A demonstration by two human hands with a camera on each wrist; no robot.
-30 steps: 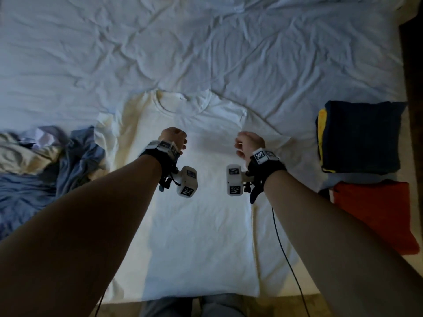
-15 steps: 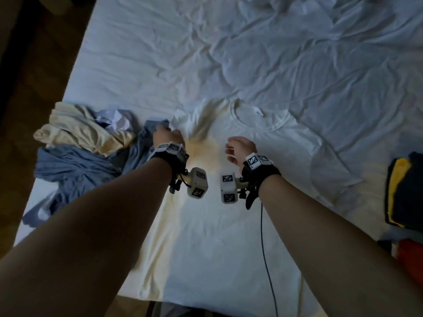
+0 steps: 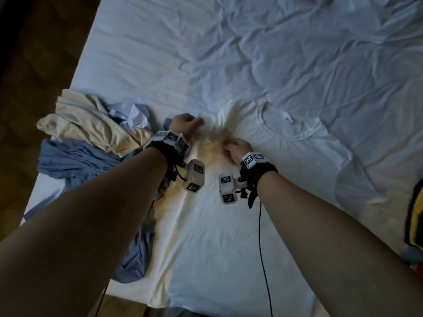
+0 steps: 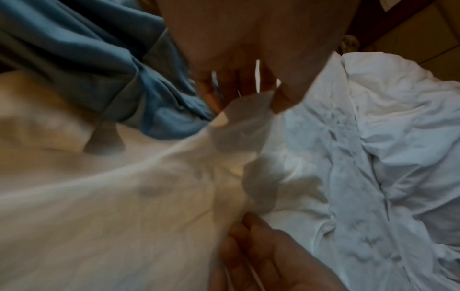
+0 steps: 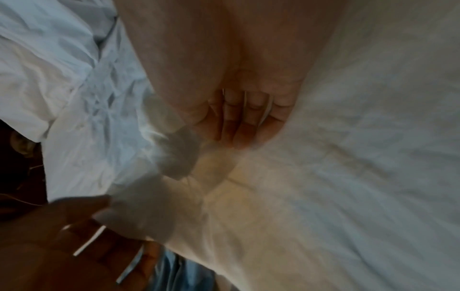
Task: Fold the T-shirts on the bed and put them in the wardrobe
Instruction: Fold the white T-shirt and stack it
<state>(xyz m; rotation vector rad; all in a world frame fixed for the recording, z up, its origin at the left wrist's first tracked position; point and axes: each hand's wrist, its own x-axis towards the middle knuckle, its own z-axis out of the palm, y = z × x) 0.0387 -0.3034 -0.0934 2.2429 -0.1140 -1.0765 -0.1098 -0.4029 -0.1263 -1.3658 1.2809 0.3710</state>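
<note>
Since the earlier frame the left hand [image 3: 184,124] has been carried farther out onto the sleeve of the white T-shirt [image 3: 229,225], and the view has swung left; the sleeve edge is pinched between its thumb and fingers [image 4: 286,94]; the right hand [image 3: 237,148] is set just beside it, fingers [image 5: 239,122] curled into gathered cloth near the shoulder; the T-shirt is laid flat on the bed [image 3: 160,53]; left of it, a blue garment [image 3: 75,161] and cream garment [image 3: 84,120] are heaped.
</note>
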